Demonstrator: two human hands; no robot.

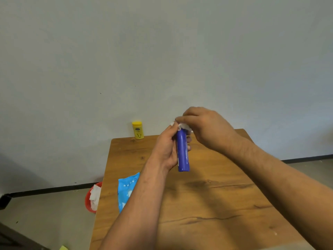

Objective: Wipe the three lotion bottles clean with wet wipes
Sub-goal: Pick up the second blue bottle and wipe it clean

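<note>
Wood-grain table [207, 204] fills the near part of my view, with both bare forearms reaching out over it. At its left edge lies a blue pack of wet wipes [126, 192], partly hidden by the left forearm. Just beside that edge, down on the floor, a red bin [88, 201] holds crumpled used wipes [94, 195]. Further out, in the air above the table, the left hand [165, 148] grips the blue lotion bottle [182, 152] round its body, fingers curled about it, so it stands roughly upright and touches nothing below. The right hand [207, 127] sits over its top, fingers bent and pinching a white wet wipe [182, 125] against the cap end; the cap itself is hidden. I judge the bottle light, a stiff smooth plastic likely to turn slick once damp, so a firm wrap round the middle suits it, and the patch under the left palm would need a shifted hold to be reached. At the far left corner a yellow lotion bottle [138, 129] stands upright, close to the pale wall [162, 51]. I cannot see a third bottle.
</note>
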